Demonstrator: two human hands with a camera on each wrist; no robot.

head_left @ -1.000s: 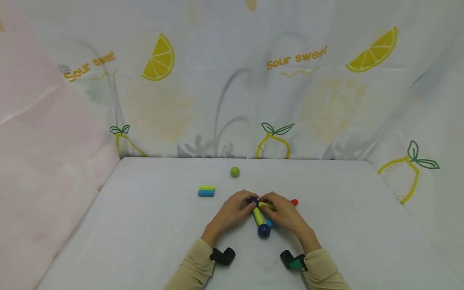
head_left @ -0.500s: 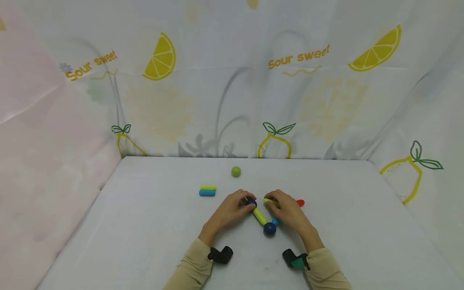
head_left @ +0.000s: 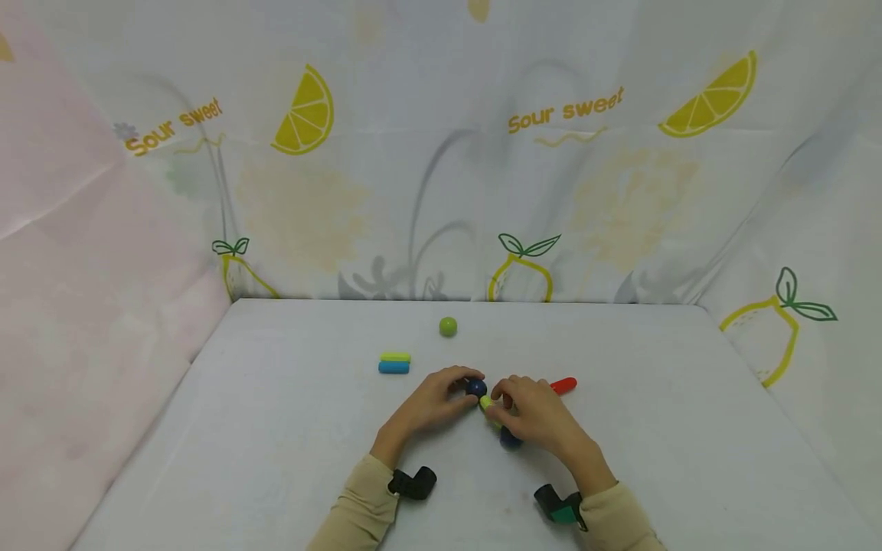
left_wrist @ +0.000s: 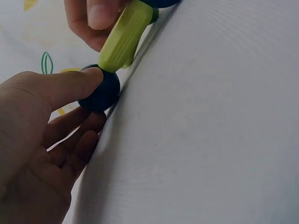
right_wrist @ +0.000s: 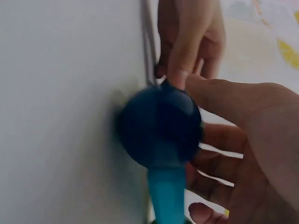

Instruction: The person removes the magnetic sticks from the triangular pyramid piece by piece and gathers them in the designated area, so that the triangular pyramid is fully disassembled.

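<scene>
Ball of glossy dark blue (head_left: 476,388), lower centre of head view, pinched between thumb and fingers of left hand (head_left: 429,402); ribbed yellow-green stick (left_wrist: 122,39) against it, right hand (head_left: 534,413) at that stick, fingers bent (can't tell if gripping). Second dark blue ball (right_wrist: 159,126) mid-frame in right wrist view, light blue stick (right_wrist: 168,193) below; rounded red stick (head_left: 565,385) right of centre in head view
</scene>
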